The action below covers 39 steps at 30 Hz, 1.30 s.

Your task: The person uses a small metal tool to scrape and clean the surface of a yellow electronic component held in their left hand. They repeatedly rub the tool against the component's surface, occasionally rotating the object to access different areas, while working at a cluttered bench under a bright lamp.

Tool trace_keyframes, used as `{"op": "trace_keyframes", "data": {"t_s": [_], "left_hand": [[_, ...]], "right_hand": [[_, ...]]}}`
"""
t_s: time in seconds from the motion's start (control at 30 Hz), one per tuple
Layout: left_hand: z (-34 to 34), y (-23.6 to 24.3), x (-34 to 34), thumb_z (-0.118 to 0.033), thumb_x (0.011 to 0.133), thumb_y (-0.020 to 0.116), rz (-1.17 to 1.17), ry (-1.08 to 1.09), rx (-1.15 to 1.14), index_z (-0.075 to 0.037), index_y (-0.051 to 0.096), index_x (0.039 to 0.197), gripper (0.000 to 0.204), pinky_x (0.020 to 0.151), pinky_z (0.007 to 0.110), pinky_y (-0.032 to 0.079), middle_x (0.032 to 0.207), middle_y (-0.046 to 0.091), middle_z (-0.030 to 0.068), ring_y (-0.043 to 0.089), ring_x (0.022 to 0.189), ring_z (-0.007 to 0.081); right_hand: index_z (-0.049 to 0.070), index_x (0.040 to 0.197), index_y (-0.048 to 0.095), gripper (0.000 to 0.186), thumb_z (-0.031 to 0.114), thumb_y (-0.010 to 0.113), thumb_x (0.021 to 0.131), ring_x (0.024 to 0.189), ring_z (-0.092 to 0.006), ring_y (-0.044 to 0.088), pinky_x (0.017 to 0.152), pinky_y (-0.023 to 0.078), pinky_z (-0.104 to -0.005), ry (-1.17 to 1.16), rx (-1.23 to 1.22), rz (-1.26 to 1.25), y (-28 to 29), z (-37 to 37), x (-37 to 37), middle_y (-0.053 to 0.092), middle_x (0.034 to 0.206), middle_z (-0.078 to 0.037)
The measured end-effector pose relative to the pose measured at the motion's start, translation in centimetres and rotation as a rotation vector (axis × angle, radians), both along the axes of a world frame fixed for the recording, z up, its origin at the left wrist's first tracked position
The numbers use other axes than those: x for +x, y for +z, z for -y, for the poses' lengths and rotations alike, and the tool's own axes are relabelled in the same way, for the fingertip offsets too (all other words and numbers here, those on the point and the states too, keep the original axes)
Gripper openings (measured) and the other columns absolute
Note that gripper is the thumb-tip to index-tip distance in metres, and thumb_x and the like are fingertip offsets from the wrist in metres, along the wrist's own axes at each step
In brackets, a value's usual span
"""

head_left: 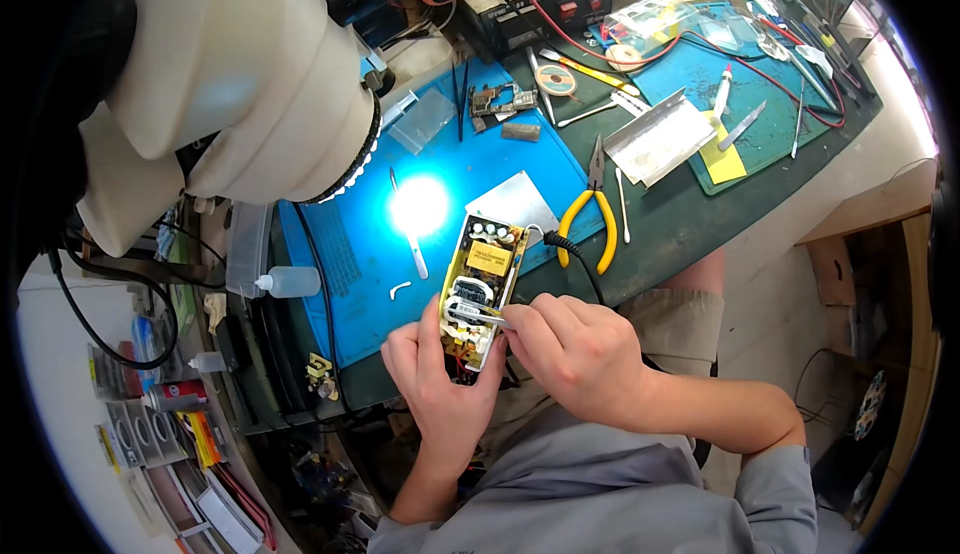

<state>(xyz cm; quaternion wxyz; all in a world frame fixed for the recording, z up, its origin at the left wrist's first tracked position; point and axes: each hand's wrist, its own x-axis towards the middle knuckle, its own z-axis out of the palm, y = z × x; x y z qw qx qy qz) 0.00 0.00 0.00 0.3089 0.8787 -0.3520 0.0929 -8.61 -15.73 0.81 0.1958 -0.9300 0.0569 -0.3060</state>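
My left hand [440, 389] grips an opened power-supply case [489, 254] by its lower end, with a circuit board, a yellow transformer and other parts showing inside. In my right hand [575, 359] is a slim metal tool [490, 317], probably tweezers, held across the middle of the board, its tip among the parts. A black cable [565, 242] leaves the case's upper right. Just above the case lies a silver plate [515, 196]; yellow-handled pliers [605, 229] lie to the right. Bright light falls on the blue mat [365, 304], beside a white-handled tool [418, 262].
A microscope [270, 84] overhangs the left. Bench equipment [530, 9] stands behind. A green mat [760, 74], bent metal sheet [660, 134], swabs, cables and small tools crowd the right. A squeeze bottle [295, 281] lies left; below, shelves hold supplies [180, 454].
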Motion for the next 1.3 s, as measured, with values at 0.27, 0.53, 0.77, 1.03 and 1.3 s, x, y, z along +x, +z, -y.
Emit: {"op": "trace_keyframes", "data": {"t_s": [0.27,0.53,0.77,1.03,1.3], "left_hand": [[0.2,0.3,-0.1,-0.014,0.072,0.092,0.003,-0.001,0.0,0.002,0.06,0.141,0.078,0.089,0.042,0.043,0.107,0.053,0.0109,0.051,0.1,0.0302],[0.1,0.3,-0.1,-0.013,0.071,0.092,-0.01,0.002,0.002,0.002,0.061,0.14,0.077,0.089,0.042,0.043,0.106,0.053,0.0112,0.051,0.1,0.0303],[0.1,0.4,-0.1,-0.014,0.071,0.094,-0.02,0.008,-0.009,0.002,0.063,0.138,0.076,0.087,0.041,0.044,0.106,0.054,0.0109,0.052,0.099,0.0292],[0.2,0.4,-0.1,-0.014,0.07,0.094,-0.007,0.013,-0.011,0.002,0.064,0.137,0.075,0.087,0.041,0.044,0.105,0.055,0.0102,0.052,0.099,0.0291],[0.1,0.3,-0.1,-0.014,0.069,0.094,-0.019,0.015,-0.009,0.002,0.064,0.137,0.076,0.087,0.041,0.045,0.105,0.055,0.0103,0.052,0.099,0.0291]], "right_hand": [[0.004,0.095,0.066,0.021,0.015,0.07,0.079,0.064,-0.0122,0.056,0.053,0.046,-0.0272,0.058,-0.077,0.126,-0.4,0.6,0.1,0.052,0.077,0.0],[0.004,0.092,0.069,0.019,0.015,0.069,0.077,0.064,-0.0106,0.054,0.05,0.038,-0.0255,0.056,-0.26,0.172,-0.5,1.0,0.1,0.051,0.075,0.001],[0.008,0.084,0.064,0.011,0.016,0.069,0.08,0.066,-0.0103,0.052,0.05,0.033,-0.0266,0.137,-0.333,0.056,1.1,1.8,0.1,0.051,0.077,0.001],[0.007,0.083,0.065,0.009,0.014,0.069,0.08,0.067,-0.01,0.052,0.05,0.034,-0.0251,0.121,-0.377,0.152,0.2,1.7,0.2,0.056,0.081,0.0],[0.001,0.096,0.073,0.018,0.012,0.071,0.082,0.066,-0.0091,0.055,0.05,0.035,-0.0237,0.134,-0.365,0.229,-0.7,2.2,0.2,0.061,0.082,-0.001]]}}
